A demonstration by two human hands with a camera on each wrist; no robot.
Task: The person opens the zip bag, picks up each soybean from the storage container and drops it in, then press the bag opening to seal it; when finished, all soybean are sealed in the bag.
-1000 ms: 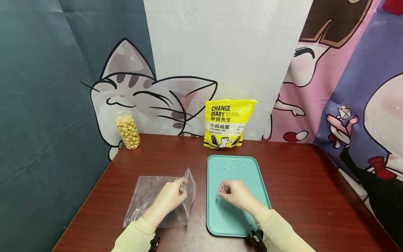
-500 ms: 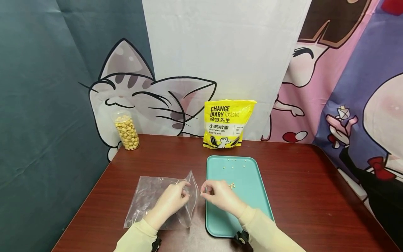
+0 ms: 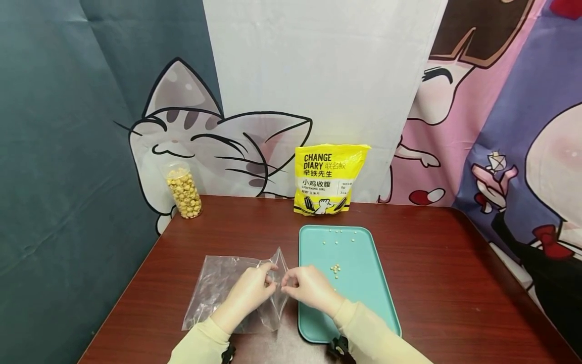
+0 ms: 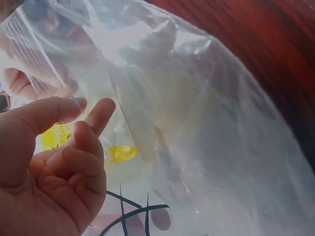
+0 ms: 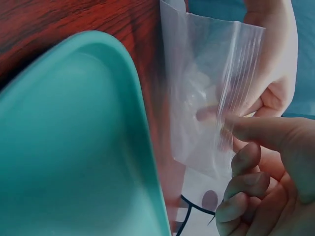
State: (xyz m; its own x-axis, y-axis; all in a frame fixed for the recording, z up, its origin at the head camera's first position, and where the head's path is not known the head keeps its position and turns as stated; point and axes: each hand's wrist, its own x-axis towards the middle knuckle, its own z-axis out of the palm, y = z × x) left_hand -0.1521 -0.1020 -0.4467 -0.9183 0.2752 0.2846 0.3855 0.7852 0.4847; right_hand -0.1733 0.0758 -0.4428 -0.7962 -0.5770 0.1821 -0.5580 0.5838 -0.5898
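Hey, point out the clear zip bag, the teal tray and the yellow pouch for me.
Clear zip bag (image 3: 218, 280): head view, on its flat body.
Teal tray (image 3: 356, 275): head view, on its bare floor.
Yellow pouch (image 3: 329, 179): head view, on the middle of its printed front.

A yellow pouch (image 3: 329, 179) and a filled clear jar (image 3: 184, 193) stand before a cartoon-printed backdrop (image 3: 327, 71).

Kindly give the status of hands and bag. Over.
Left hand at open plastic bag. Right hand at its opening, grip unclear. Pieces on tray. No obstruction visible.
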